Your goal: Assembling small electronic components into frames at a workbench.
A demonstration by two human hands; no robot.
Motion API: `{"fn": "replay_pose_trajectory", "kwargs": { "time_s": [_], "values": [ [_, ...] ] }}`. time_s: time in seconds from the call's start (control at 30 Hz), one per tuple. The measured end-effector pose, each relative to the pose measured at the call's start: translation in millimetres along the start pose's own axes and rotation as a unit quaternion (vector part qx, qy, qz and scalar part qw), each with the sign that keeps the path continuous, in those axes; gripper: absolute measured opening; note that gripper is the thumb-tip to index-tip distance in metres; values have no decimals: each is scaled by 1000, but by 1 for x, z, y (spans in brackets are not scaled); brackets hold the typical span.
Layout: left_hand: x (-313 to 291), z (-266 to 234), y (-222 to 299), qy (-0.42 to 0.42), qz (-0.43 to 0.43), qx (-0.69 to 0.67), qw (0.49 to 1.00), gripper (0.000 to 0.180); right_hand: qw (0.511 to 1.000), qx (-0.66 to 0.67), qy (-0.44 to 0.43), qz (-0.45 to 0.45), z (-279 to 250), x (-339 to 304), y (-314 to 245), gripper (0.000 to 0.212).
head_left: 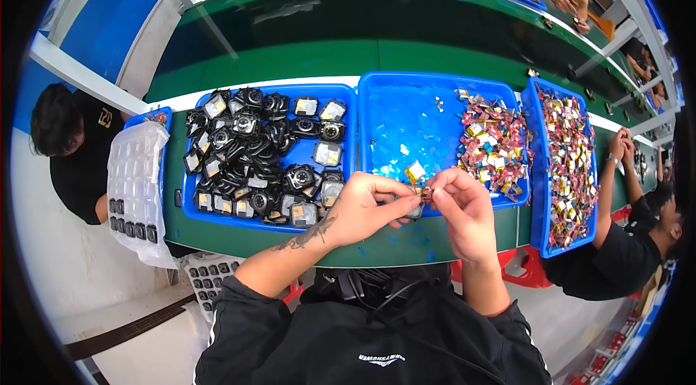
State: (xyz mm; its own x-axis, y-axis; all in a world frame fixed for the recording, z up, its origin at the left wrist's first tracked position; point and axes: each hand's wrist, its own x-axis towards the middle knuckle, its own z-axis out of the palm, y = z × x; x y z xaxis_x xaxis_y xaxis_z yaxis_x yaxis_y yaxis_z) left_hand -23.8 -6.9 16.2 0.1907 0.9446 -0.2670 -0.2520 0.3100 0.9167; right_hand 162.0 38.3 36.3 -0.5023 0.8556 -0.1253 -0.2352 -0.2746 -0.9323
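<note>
Both hands working close together, over the near edge of the middle blue tray point(395, 102). My left fingers point(400, 205) are pinching, thumb against forefinger; my right fingers point(445, 204) are pinching from the other side, the tips almost meeting. Between them I am holding a small battery point(415, 171), yellow and pale silver, its flat body standing up above the fingertips and a reddish bit point(425, 195) showing at its lower end. A greyish piece is showing just under the fingertips; I cannot tell whether I am gripping it.

Middle tray: a heap of batteries point(493, 140) is filling the right side, loose clear flakes are lying across the blue floor. Left blue tray point(352, 120): black watch cases point(250, 124) are lying piled, some showing pale square faces. Right blue tray point(537, 189): more small batteries with reddish bits are crowding it end to end.

Blue scraps point(397, 239) are lying on the green counter point(348, 255) in front of me. Far left, a co-worker point(83, 146) is sitting beside a clear compartment tray point(138, 167) holding a few black pieces.
</note>
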Motion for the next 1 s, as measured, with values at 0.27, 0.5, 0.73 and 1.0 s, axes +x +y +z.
{"fn": "replay_pose_trajectory", "kwargs": {
  "time_s": [0.27,0.5,0.73,1.0],
  "values": [
    [4,6,-11,51,115,92,988,24,962,-227,75,-134,10,1,1,30],
    [2,8,-13,66,152,-9,986,33,981,-129,111,-91,9,4,11,31],
    [4,9,-17,53,181,-20,982,35,937,-209,186,-208,19,4,35,27],
    [3,9,-20,56,175,-52,982,37,939,-171,211,-210,23,2,40,24]
  ]
}}
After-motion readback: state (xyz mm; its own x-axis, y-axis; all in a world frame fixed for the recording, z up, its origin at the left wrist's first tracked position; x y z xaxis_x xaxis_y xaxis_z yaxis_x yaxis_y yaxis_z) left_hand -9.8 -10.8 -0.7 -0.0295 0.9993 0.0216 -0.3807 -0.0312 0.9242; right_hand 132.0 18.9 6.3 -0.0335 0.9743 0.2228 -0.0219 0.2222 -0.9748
